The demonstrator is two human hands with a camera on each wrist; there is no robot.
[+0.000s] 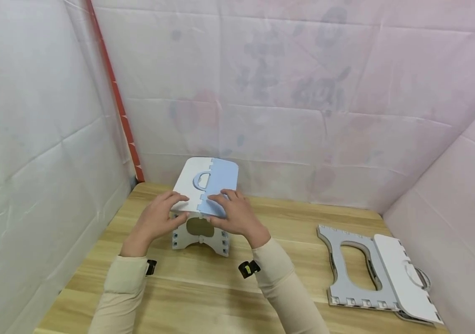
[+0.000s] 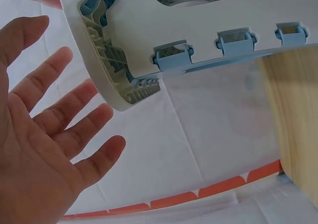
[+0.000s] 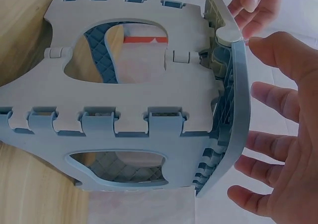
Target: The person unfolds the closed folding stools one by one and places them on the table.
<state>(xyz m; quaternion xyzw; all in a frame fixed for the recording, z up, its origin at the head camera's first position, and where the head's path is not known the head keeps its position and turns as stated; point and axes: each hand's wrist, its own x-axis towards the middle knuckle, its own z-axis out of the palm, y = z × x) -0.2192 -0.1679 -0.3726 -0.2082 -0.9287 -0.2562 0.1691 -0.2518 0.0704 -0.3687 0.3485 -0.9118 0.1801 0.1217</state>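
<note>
An unfolded folding step stool (image 1: pixel 224 178) stands upright near the back of the table, its top half white and half light blue with a carry handle in the middle. At the front left of the top is my left hand (image 1: pixel 159 220), fingers spread over the white half. My right hand (image 1: pixel 237 214) lies at the front right, its fingertips on the blue half. In the left wrist view the left fingers (image 2: pixel 74 110) are extended beside the seat's edge. The right wrist view shows the right fingers (image 3: pixel 268 144) spread along the blue rim, and the hinged legs (image 3: pixel 124 100) below.
A second folding stool (image 1: pixel 354 266), grey and white, lies folded flat on the right of the wooden table (image 1: pixel 204 301). Sheet-covered walls (image 1: pixel 270 116) close in the back and both sides. A red strip (image 1: pixel 116 93) runs down the back left corner.
</note>
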